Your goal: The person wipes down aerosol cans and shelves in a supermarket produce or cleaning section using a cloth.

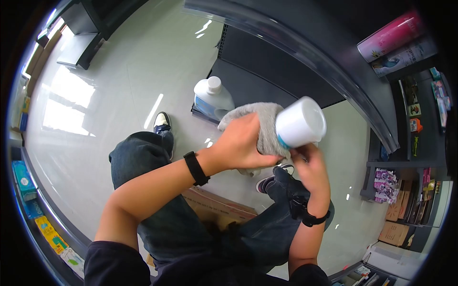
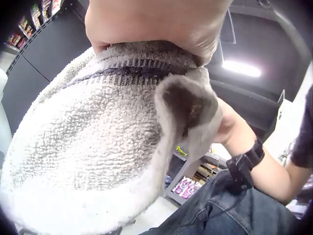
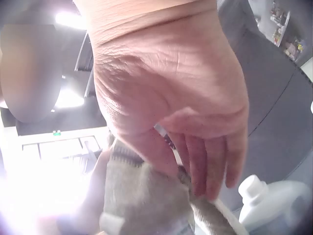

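My left hand [image 1: 238,143] grips a grey terry towel [image 1: 268,125] wrapped around a white cylindrical container [image 1: 301,123]. The container lies tilted, its round white end pointing right, and a strip of blue shows at the towel's edge. Most of its body is hidden by the cloth. Just below that end is my right hand [image 1: 312,171]; in the right wrist view its thumb and fingers pinch a fold of the towel [image 3: 146,196]. The left wrist view is filled by the towel [image 2: 98,137] with its dark woven band, hanging beneath the left hand.
A white jug-shaped bottle [image 1: 212,99] with a white cap stands on the low dark shelf [image 1: 253,78] ahead. Above it runs a shelf edge [image 1: 305,45], with pink and white cans [image 1: 391,35] at upper right. A cardboard box [image 1: 219,205] lies between the person's legs.
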A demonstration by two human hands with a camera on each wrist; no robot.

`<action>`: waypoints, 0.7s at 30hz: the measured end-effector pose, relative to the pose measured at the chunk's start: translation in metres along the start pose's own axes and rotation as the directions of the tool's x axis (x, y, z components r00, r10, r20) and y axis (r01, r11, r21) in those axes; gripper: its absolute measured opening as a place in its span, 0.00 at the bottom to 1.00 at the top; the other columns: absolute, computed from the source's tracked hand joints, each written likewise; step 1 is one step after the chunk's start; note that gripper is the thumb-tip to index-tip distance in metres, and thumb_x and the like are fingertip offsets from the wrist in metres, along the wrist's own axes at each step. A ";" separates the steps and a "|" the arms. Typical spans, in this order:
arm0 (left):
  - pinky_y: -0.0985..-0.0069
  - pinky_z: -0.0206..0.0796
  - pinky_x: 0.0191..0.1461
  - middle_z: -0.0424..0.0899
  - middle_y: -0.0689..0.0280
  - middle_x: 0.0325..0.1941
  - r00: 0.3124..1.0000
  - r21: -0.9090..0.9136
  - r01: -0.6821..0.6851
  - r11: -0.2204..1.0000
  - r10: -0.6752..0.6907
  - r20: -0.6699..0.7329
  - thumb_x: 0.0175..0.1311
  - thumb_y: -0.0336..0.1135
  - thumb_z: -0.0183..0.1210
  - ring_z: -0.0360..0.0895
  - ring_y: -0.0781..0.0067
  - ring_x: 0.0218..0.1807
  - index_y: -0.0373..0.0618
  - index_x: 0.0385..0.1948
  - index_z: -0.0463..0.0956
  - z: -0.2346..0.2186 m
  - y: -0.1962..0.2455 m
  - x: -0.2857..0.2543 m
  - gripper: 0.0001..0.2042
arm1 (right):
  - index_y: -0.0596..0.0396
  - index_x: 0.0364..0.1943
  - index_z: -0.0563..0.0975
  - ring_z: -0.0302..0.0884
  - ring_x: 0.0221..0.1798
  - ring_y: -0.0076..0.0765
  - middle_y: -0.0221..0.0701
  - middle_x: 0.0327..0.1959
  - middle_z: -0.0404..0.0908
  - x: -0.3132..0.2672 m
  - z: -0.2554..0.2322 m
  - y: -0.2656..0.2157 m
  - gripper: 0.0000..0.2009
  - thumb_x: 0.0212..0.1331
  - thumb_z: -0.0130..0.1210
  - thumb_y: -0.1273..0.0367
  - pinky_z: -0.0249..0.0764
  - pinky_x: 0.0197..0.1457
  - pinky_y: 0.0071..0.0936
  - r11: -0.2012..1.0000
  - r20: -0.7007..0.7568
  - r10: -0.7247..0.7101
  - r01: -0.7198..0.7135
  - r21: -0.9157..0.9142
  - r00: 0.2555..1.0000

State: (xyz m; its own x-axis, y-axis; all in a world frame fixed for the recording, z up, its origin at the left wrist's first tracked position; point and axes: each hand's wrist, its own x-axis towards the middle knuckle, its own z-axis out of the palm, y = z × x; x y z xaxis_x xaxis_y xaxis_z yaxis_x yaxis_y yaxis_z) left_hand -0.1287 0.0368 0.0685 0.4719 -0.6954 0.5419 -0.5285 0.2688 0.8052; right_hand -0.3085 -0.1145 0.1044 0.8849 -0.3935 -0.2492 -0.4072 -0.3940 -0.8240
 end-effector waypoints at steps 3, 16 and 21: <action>0.57 0.74 0.51 0.80 0.49 0.47 0.985 0.129 -0.097 0.987 0.076 0.154 0.46 0.48 0.75 0.80 0.43 0.50 0.38 0.61 0.69 0.004 -0.001 -0.008 0.40 | 0.61 0.67 0.70 0.75 0.67 0.38 0.39 0.62 0.79 -0.008 -0.004 -0.013 0.27 0.66 0.61 0.68 0.67 0.70 0.38 0.951 -0.197 -0.102 0.154 0.269 0.975; 0.55 0.73 0.56 0.79 0.48 0.55 0.965 0.011 0.002 1.000 -0.005 0.262 0.51 0.48 0.76 0.78 0.38 0.55 0.36 0.64 0.66 0.019 0.000 -0.012 0.41 | 0.61 0.64 0.69 0.81 0.57 0.34 0.38 0.58 0.78 -0.011 0.025 -0.026 0.35 0.54 0.75 0.68 0.78 0.61 0.33 0.893 -0.506 -0.151 0.336 0.299 0.849; 0.57 0.73 0.57 0.80 0.47 0.54 0.900 0.092 0.111 0.990 -0.139 0.413 0.51 0.47 0.76 0.80 0.40 0.52 0.35 0.64 0.66 0.023 -0.002 -0.018 0.41 | 0.64 0.65 0.68 0.77 0.63 0.42 0.42 0.60 0.77 -0.025 -0.021 0.007 0.29 0.66 0.63 0.62 0.70 0.68 0.42 0.797 -0.687 -0.170 0.509 0.325 0.706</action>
State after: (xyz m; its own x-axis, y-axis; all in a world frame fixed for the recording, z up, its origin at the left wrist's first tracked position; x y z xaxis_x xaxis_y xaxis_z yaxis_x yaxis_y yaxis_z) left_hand -0.1527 0.0335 0.0514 0.2068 -0.9387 0.2759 -0.5354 0.1274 0.8349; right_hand -0.3380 -0.1250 0.1151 0.5387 -0.7819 0.3139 0.1991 -0.2438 -0.9492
